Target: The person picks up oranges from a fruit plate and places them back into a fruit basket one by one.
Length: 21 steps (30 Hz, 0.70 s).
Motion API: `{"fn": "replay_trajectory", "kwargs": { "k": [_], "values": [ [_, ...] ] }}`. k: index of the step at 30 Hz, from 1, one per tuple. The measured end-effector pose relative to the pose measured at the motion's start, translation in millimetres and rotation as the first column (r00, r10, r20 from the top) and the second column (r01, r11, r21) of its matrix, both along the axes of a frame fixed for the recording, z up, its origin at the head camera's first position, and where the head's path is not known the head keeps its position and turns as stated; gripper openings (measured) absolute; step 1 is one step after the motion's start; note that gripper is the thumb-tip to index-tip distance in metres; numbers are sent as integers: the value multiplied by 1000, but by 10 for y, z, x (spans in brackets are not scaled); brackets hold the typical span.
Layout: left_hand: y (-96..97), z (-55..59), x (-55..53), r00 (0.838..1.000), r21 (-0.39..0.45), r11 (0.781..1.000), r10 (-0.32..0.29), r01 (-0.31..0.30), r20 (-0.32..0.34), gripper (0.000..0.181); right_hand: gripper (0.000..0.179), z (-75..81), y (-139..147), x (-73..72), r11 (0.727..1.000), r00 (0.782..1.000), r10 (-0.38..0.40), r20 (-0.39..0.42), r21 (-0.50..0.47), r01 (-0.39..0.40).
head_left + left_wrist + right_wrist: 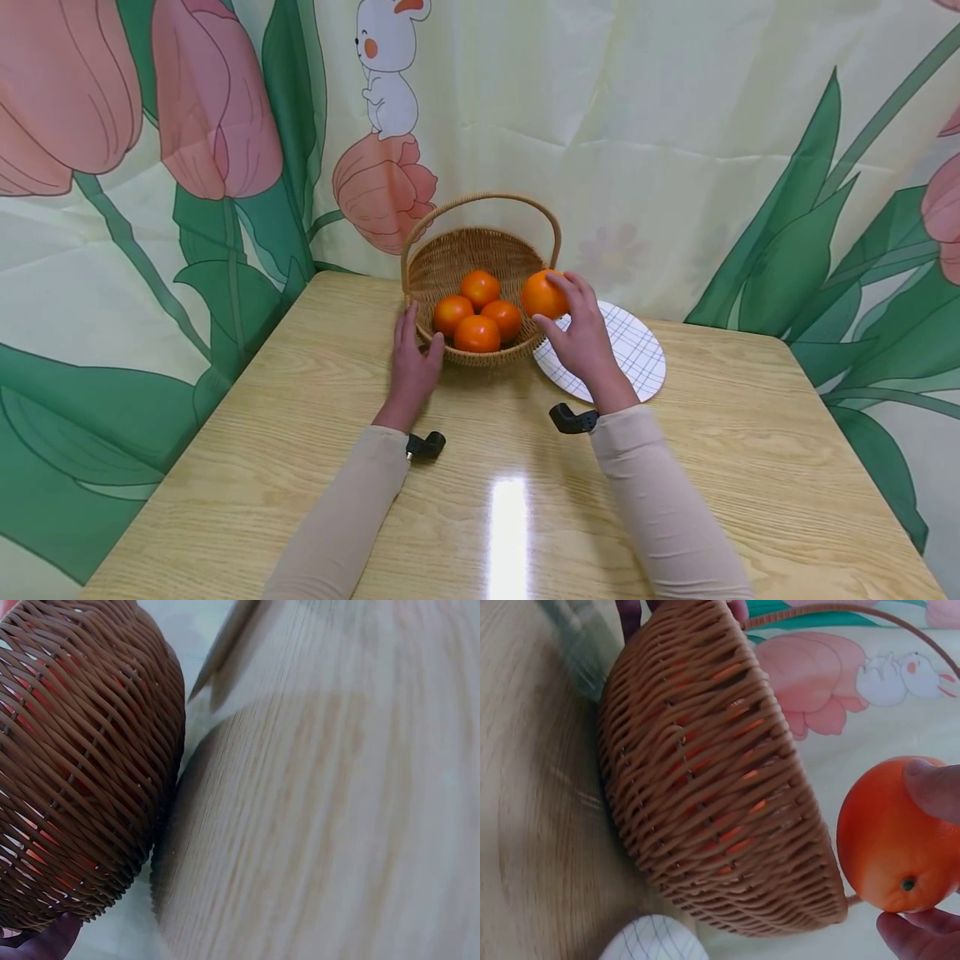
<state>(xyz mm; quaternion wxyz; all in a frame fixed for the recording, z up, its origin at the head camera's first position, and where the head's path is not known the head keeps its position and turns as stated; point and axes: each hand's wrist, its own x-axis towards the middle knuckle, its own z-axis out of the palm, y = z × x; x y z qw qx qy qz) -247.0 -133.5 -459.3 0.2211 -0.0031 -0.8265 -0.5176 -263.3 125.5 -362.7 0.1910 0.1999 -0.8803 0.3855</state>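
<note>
A wicker basket [480,358] with an arched handle stands at the back of the table, several glossy orange-red fruits [477,333] lying inside. My left hand [415,362] holds the basket's left side, fingers along the outer wall and thumb at the front rim; in the left wrist view only a bit of that thumb [56,941] shows. Just over the right rim, my right hand [585,333] grips an orange [545,294] between thumb and fingers. The right wrist view shows this orange [896,840] beside the rim, its small green stem end visible.
Partly under my right hand lies a round white plate or mat [637,354] with blue grid lines, right of the basket. The wooden table [300,483] ends at a curtain [660,167] printed with tulips and a rabbit.
</note>
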Motion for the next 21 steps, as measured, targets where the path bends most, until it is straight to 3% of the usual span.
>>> {"fn": "replay_trajectory", "kwargs": {
  "k": [21],
  "values": [
    [16,33,23,1000,10,1000,-1,1,8,69,58,-84,-184,-10,998,998,22,52,63,-25]
  ]
}}
